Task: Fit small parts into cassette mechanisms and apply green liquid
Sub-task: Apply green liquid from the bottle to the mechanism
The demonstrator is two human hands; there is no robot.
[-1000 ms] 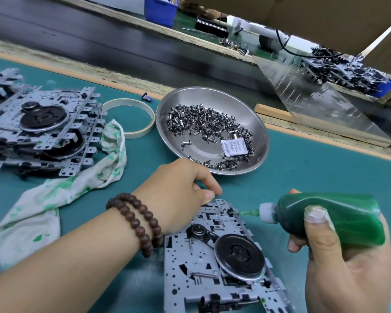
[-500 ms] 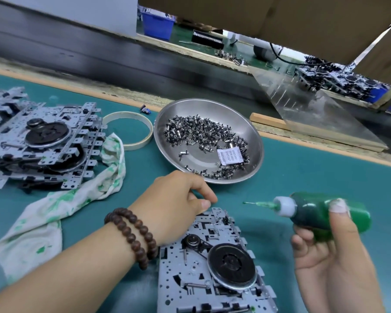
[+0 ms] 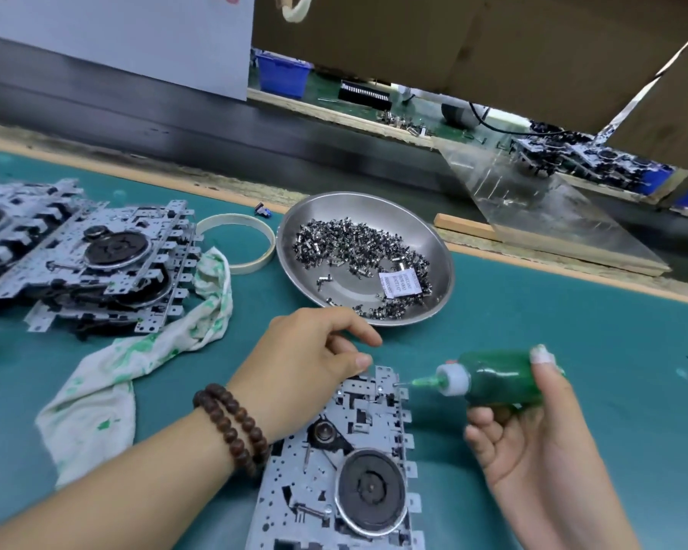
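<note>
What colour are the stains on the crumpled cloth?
Green, on a white cloth; head view.

Your cassette mechanism [image 3: 334,462] lies flat on the green mat right in front of you — a grey stamped-metal plate with a big black flywheel near its lower right. The squeeze bottle of green liquid [image 3: 497,377] is tipped sideways, its green nozzle pointing left at the plate's top right corner. Behind it sits a steel dish [image 3: 433,248] of small metal parts [image 3: 358,248] — heaped mostly toward the back.
</note>
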